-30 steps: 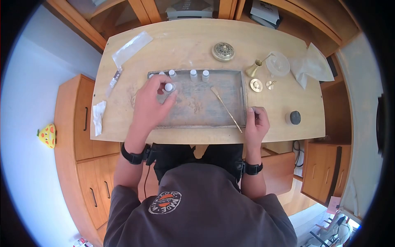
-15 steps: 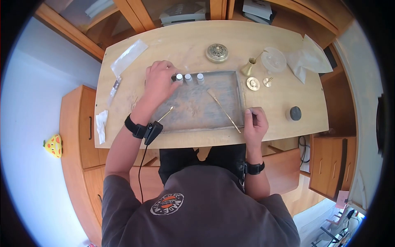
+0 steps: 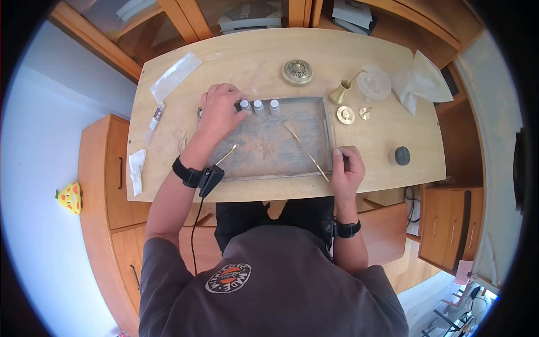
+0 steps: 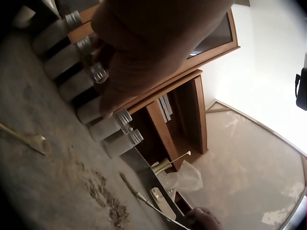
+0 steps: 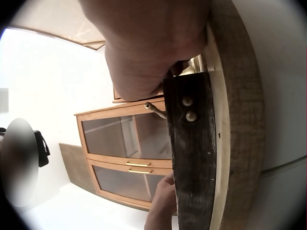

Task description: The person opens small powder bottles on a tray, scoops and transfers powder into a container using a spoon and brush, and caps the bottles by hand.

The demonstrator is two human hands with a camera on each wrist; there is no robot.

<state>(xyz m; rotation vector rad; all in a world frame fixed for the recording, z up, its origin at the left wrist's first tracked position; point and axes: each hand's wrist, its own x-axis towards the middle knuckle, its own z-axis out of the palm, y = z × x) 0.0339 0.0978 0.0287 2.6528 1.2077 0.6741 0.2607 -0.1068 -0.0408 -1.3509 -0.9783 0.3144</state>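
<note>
My left hand [image 3: 216, 115] is at the back edge of a grey rectangular tray [image 3: 329, 132]. Small clear bottles with silvery caps line up there; the hand hides some of them from above. In the left wrist view, the thumb lies against one small bottle [image 4: 88, 111] in the row, its cap hidden, with the fingers behind. Two more bottles, including the end bottle [image 4: 119, 144], stand beside it. My right hand [image 3: 348, 167], loosely curled and apparently holding nothing, rests by the tray's right front corner, near the handle of a slim golden brush [image 3: 306, 149].
A thin golden tool [image 3: 227, 154] and brown powder [image 3: 263, 149] lie in the tray. Behind it sits a pierced brass lid [image 3: 297, 72]. Rightward stand a brass vase [image 3: 341, 91], brass discs, a clear dish [image 3: 374, 83], a plastic bag [image 3: 421, 83] and a dark-lidded jar [image 3: 401, 156].
My left hand has carried a small bottle from above the tray back into the row. It has barely moved over the last half second. The right hand stays put.
</note>
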